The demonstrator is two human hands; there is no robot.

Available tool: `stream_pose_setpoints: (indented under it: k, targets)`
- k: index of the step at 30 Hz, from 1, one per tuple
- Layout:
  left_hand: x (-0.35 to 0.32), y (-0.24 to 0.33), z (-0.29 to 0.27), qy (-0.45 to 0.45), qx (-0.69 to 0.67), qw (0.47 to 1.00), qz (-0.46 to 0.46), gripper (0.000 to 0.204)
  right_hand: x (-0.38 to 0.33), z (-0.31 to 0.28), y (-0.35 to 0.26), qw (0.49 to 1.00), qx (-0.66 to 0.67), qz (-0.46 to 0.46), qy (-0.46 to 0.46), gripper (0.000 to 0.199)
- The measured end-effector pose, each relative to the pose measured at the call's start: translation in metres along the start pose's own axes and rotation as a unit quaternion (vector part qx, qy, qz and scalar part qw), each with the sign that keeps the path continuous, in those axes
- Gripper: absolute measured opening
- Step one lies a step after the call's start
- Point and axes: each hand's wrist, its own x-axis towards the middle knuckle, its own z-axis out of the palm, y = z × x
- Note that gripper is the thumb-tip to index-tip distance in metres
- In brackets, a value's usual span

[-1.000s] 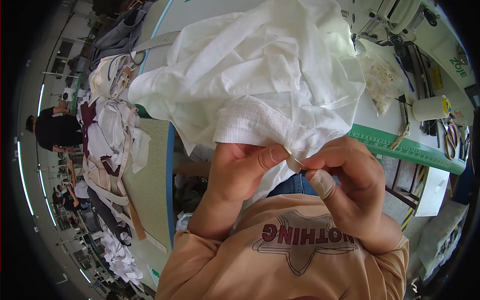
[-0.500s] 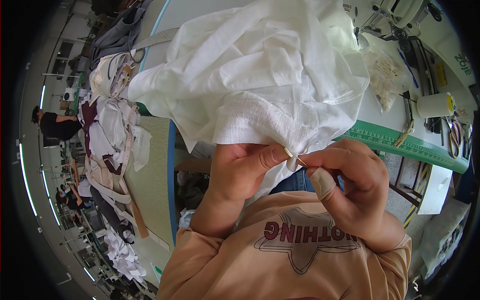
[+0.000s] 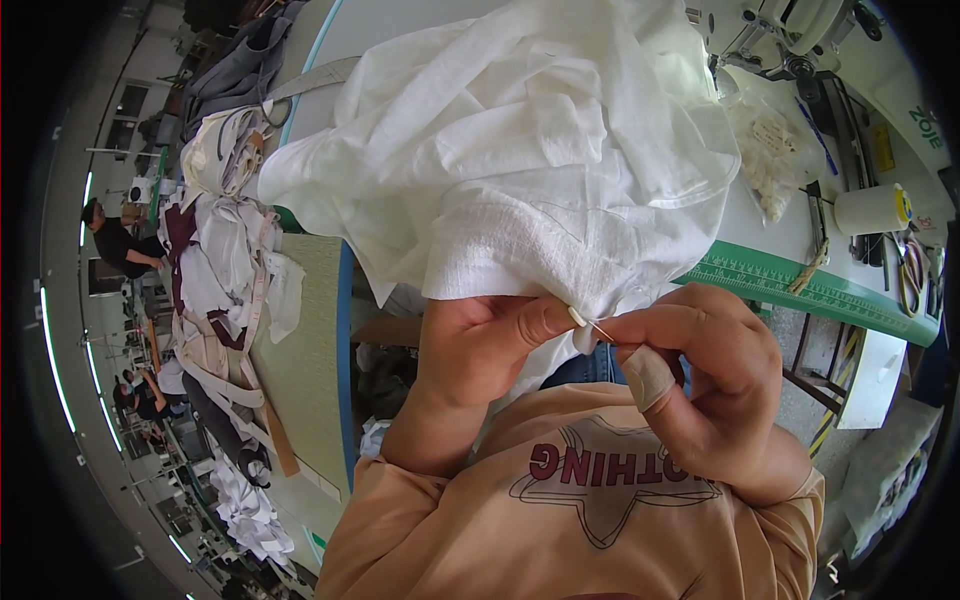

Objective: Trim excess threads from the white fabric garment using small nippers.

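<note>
- White cloth [image 3: 520, 120] — at twelve o'clock, bunched over the worktable [image 3: 750, 268] — looks light, soft and limp, likely to slump and slide; its textured band [image 3: 505, 240] at the near edge seems the firmer place to take hold.
- The room [image 3: 165, 50] opens out at nine o'clock, with strip lights and a co-worker [image 3: 125, 245] in black.
- The worktable shows a green, ruler-marked edge at three o'clock; at nine, piled fabrics [image 3: 225, 240] cover part of a side table [image 3: 300, 340].
- Sewing machine [image 3: 800, 40] between one and two; thread cone [image 3: 868, 212] between two and three.
- Right hand [image 3: 715, 370], between three and four: finger and thumb pinched together on a needle [image 3: 602, 331] — probably; it is very fine.
- Left hand [image 3: 465, 345], near centre: thumb gripping the cloth edge, with a small pale piece [image 3: 577, 315] at its tip; fingers hidden beneath.
</note>
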Motion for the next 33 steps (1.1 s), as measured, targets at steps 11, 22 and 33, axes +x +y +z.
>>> stream_pose_setpoints:
  k: [11,22,33]
  targets:
    - [-0.001,0.001,-0.004,-0.016,-0.001,1.000,-0.007,0.046,-0.001,0.000,-0.004,1.000,-0.002,0.025,-0.004,0.018]
    - [-0.002,0.005,-0.006,-0.029,0.045,0.999,0.005,0.044,0.003,-0.003,-0.004,1.000,-0.021,0.013,-0.012,0.017]
    - [-0.002,0.000,-0.003,-0.046,0.033,0.998,0.027,0.039,0.000,0.007,0.005,0.999,-0.017,-0.035,0.038,0.019]
